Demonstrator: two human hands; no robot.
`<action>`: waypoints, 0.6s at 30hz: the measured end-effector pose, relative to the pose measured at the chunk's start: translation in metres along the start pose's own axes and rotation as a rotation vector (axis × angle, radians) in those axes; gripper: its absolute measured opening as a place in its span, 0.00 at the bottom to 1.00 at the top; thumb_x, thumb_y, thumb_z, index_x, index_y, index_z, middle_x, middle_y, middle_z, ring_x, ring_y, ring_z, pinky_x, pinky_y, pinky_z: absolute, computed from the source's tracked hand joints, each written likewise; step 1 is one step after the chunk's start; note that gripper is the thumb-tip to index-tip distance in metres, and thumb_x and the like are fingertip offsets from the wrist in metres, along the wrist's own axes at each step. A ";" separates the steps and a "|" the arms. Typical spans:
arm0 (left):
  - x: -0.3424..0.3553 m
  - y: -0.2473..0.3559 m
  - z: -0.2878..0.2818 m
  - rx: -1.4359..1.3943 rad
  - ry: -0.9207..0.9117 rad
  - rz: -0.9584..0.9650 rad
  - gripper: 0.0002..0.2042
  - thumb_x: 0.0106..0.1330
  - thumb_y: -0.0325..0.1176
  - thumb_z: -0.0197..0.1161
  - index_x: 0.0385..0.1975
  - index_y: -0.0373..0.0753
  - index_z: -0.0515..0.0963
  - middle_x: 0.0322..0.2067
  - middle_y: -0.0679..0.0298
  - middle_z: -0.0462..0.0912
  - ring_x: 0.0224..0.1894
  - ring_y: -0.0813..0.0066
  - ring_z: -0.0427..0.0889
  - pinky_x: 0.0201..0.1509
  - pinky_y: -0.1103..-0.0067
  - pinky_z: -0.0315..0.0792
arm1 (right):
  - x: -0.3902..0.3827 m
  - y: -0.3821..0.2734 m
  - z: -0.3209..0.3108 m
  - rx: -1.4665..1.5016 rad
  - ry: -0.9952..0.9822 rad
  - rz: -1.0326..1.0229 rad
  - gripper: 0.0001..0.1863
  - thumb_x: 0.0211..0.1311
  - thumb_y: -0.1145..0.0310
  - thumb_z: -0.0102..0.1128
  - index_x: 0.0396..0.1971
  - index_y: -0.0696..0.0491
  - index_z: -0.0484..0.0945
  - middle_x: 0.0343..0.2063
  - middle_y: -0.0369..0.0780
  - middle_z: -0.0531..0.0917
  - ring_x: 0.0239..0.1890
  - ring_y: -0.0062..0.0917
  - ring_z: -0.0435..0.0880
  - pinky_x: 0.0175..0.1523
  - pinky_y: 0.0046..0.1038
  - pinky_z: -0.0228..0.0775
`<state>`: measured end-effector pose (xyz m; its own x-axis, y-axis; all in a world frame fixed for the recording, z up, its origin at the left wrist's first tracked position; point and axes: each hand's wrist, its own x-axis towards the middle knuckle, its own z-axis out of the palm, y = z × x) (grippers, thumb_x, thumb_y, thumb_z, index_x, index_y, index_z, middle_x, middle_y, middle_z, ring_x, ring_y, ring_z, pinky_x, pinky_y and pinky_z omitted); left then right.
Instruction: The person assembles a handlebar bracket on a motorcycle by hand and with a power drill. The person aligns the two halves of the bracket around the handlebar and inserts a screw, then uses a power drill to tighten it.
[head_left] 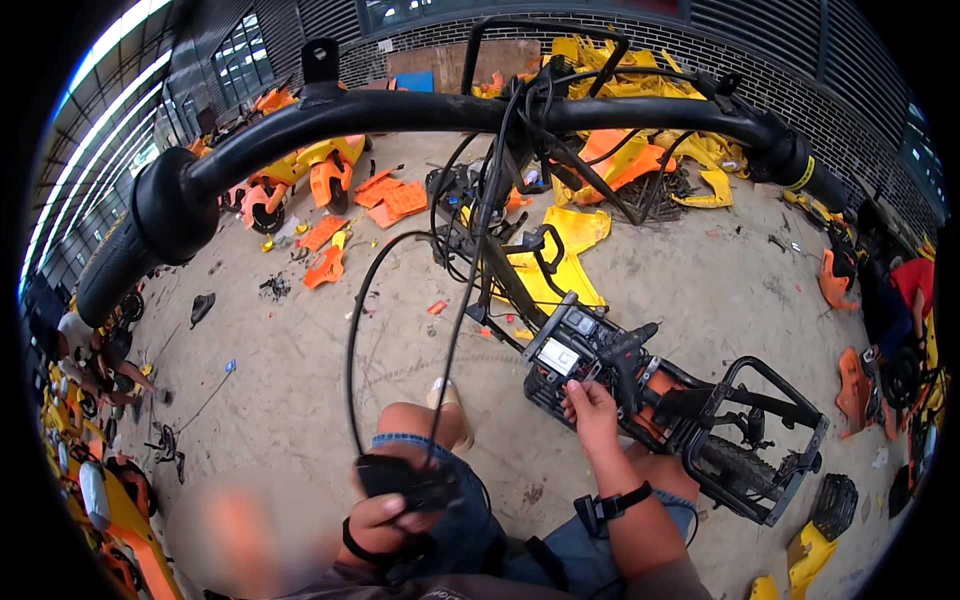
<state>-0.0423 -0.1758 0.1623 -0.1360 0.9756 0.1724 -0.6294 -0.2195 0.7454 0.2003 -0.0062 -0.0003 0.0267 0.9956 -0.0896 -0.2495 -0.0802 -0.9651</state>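
A stripped electric bike frame stands in front of me, its wide black handlebar [400, 112] arching across the top of the view. My left hand [385, 515] is closed around a flat black part [405, 480], smeared by motion, with black cables [353, 345] looping up beside it. My right hand [592, 408] has thumb and fingers pinched together at the edge of the open frame compartment, by a device with a white label [557, 357]. Whatever those fingertips hold is hidden. On the compartment rests a black cordless drill [628, 362], just beyond my right hand.
Yellow body panels [570, 240] lie behind the frame, with a larger heap by the brick wall. Orange panels [395, 200] are scattered at the left. A black rear rack [760, 440] juts out at the right. Other people work at both far sides, among yellow bikes [120, 510].
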 end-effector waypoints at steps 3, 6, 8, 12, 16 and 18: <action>0.045 -0.041 -0.041 0.753 -0.360 0.438 0.20 0.52 0.28 0.64 0.46 0.43 0.70 0.42 0.50 0.76 0.38 0.58 0.79 0.37 0.71 0.76 | 0.000 -0.003 0.007 -0.001 -0.024 -0.011 0.13 0.68 0.60 0.58 0.30 0.54 0.77 0.21 0.33 0.79 0.21 0.12 0.73 0.26 0.16 0.62; 0.083 -0.057 -0.030 1.044 -0.613 0.782 0.24 0.52 0.21 0.66 0.49 0.49 0.73 0.44 0.50 0.78 0.44 0.51 0.81 0.42 0.65 0.77 | 0.000 0.000 -0.003 -0.027 0.023 0.019 0.13 0.66 0.60 0.61 0.27 0.54 0.75 0.21 0.33 0.79 0.22 0.12 0.73 0.27 0.17 0.63; 0.091 -0.049 -0.002 1.129 -0.730 0.871 0.25 0.50 0.18 0.63 0.49 0.50 0.74 0.43 0.51 0.79 0.44 0.48 0.80 0.43 0.64 0.76 | 0.000 0.000 -0.006 -0.017 0.029 0.012 0.13 0.65 0.61 0.61 0.26 0.54 0.75 0.21 0.33 0.79 0.22 0.12 0.74 0.26 0.17 0.62; 0.068 -0.053 0.025 0.672 -0.638 0.654 0.11 0.60 0.31 0.62 0.42 0.40 0.74 0.44 0.43 0.77 0.47 0.43 0.79 0.48 0.58 0.73 | 0.005 0.012 -0.010 -0.196 0.035 -0.097 0.11 0.64 0.63 0.63 0.28 0.55 0.76 0.22 0.30 0.76 0.22 0.11 0.70 0.27 0.17 0.61; 0.063 -0.084 0.027 0.302 -0.326 0.516 0.18 0.61 0.29 0.68 0.36 0.44 0.60 0.44 0.43 0.74 0.45 0.52 0.80 0.47 0.64 0.77 | 0.010 0.012 -0.003 0.038 0.018 -0.102 0.10 0.65 0.66 0.61 0.28 0.57 0.75 0.37 0.36 0.81 0.33 0.14 0.76 0.35 0.20 0.70; 0.070 -0.088 0.030 0.170 -0.300 0.409 0.18 0.64 0.27 0.64 0.37 0.46 0.56 0.43 0.42 0.74 0.42 0.57 0.81 0.34 0.73 0.79 | 0.009 0.008 -0.006 0.133 -0.036 -0.086 0.09 0.66 0.68 0.58 0.27 0.56 0.74 0.38 0.38 0.81 0.36 0.17 0.78 0.37 0.21 0.71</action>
<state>0.0266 -0.0888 0.1279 -0.1043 0.7706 0.6287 -0.4341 -0.6040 0.6683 0.2049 0.0020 -0.0101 0.0194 0.9998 0.0036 -0.3733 0.0106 -0.9276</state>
